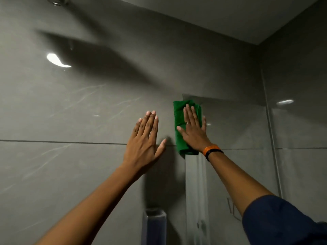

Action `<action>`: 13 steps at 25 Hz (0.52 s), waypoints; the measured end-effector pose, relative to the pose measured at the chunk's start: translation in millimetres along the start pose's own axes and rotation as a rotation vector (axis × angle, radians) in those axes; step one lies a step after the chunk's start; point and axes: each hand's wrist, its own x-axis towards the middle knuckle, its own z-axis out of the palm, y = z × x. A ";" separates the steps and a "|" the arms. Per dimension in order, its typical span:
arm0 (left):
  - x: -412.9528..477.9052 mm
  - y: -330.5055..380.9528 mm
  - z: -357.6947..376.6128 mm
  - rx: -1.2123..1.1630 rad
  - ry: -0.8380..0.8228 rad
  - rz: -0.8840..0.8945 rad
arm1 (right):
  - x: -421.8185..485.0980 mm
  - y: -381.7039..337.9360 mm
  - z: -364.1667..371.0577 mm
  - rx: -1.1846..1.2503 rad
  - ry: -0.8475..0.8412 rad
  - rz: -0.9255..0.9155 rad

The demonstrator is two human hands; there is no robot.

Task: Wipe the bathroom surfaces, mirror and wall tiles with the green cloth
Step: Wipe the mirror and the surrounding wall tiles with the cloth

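The folded green cloth lies flat against the grey wall tiles, at the top left corner of a glass panel. My right hand presses on the cloth with flat, spread fingers; it wears a ring and an orange wristband. My left hand rests flat on the tile just left of the cloth, fingers together and thumb out, holding nothing. Both arms reach upward.
A horizontal grout line crosses the wall at wrist height. The ceiling meets the walls above. A side wall stands to the right. A chrome fixture shows at the top left. A dark object sits low against the wall.
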 end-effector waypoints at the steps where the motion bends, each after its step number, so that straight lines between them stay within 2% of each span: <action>1: 5.7 2.2 11.0 -0.011 -0.023 -0.003 | 1.9 5.2 9.4 0.042 -0.080 0.015; 3: 15.1 6.3 33.5 -0.018 -0.062 0.002 | 7.2 9.0 24.3 0.115 -0.021 0.026; 5: 24.7 9.1 48.8 -0.015 -0.074 0.028 | 11.3 5.1 32.8 0.100 0.124 0.017; 8: 37.8 14.9 63.2 0.008 0.003 0.057 | 18.2 11.4 45.1 0.066 0.295 -0.023; 13: 63.6 36.4 75.1 -0.001 0.092 0.052 | 54.5 45.5 29.2 0.022 0.330 -0.043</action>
